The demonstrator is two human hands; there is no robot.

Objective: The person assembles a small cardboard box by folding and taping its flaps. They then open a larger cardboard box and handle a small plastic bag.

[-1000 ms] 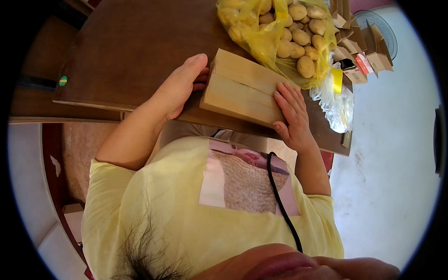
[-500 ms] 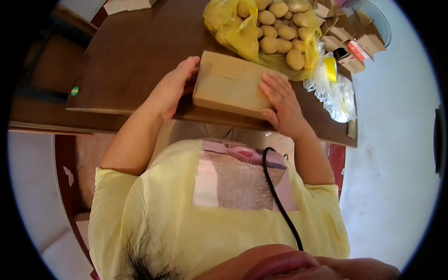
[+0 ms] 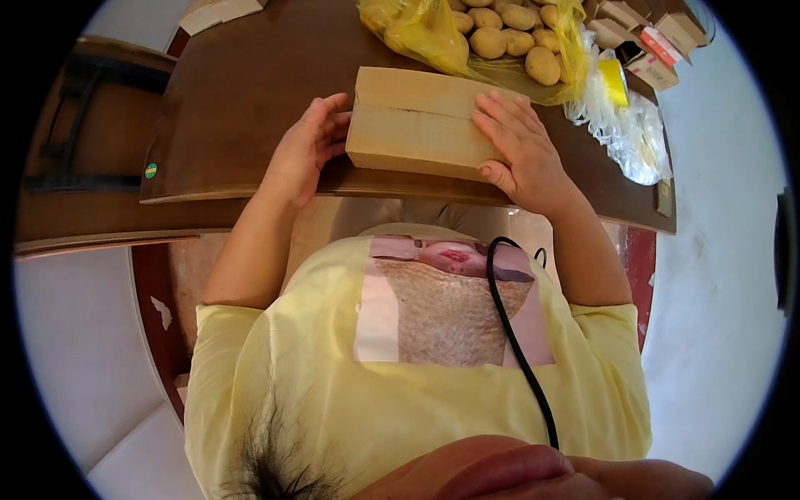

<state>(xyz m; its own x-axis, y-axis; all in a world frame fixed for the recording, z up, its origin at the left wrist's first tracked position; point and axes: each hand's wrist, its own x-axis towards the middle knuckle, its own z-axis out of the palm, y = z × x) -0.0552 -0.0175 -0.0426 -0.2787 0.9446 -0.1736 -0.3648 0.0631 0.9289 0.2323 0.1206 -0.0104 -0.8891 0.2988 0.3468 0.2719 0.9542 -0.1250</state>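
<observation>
A closed brown cardboard box (image 3: 417, 125) lies near the front edge of the table, a seam running along its top. My right hand (image 3: 525, 154) rests on the box's right end, fingers stretched over the top and the thumb toward the near edge. Beside the left end is my left hand (image 3: 308, 146), its fingers slightly bent and apart; whether the fingertips touch the box I cannot tell. Behind the box lies a yellow plastic bag (image 3: 400, 37), open, with several potatoes (image 3: 542, 65) in it.
Clear plastic bags (image 3: 637, 142) and a yellow roll (image 3: 614, 82) lie at the table's right side. Open cardboard boxes (image 3: 679, 25) crowd the far right. Another carton (image 3: 218, 12) sits at the far left. A black cord (image 3: 521, 354) hangs over my yellow shirt.
The view has shifted, so the table and potatoes sit farther up and right. My left fingers are more bent. My right hand stays on the box's right end.
</observation>
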